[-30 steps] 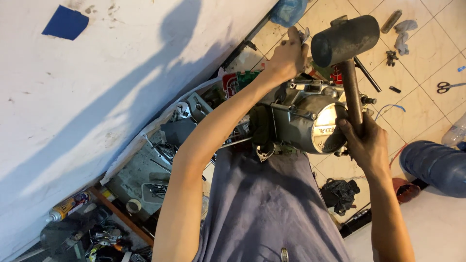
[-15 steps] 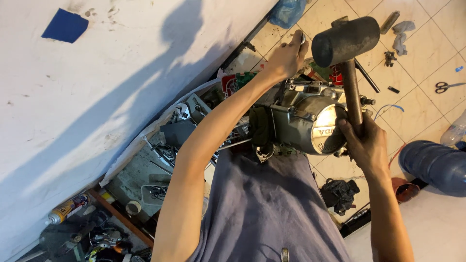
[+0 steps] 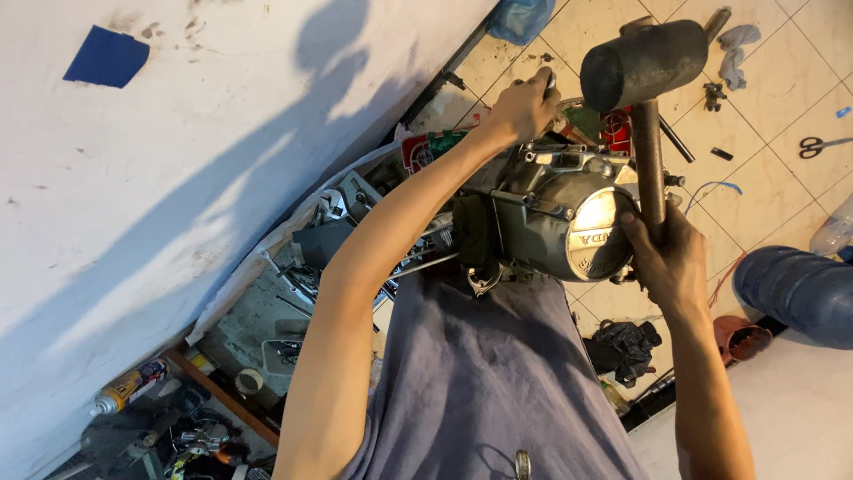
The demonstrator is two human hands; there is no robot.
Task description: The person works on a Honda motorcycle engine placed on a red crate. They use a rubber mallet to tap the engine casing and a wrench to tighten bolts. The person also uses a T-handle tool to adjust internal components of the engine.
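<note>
From above, the right hand (image 3: 666, 258) had its fingers wrapped tight around the handle of a big black mallet (image 3: 644, 67), whose head stood above the grey engine (image 3: 560, 213). The left hand (image 3: 524, 107) gripped a small metal tool (image 3: 551, 80) at the engine's far edge, fingers closed. The engine sat between both hands

A repair workshop: an engine (image 3: 560, 222) sits between the hands, a tray of tools (image 3: 302, 267) lies left of them, scissors (image 3: 822, 147) and parts on the tiled floor (image 3: 782, 98) beyond.
</note>
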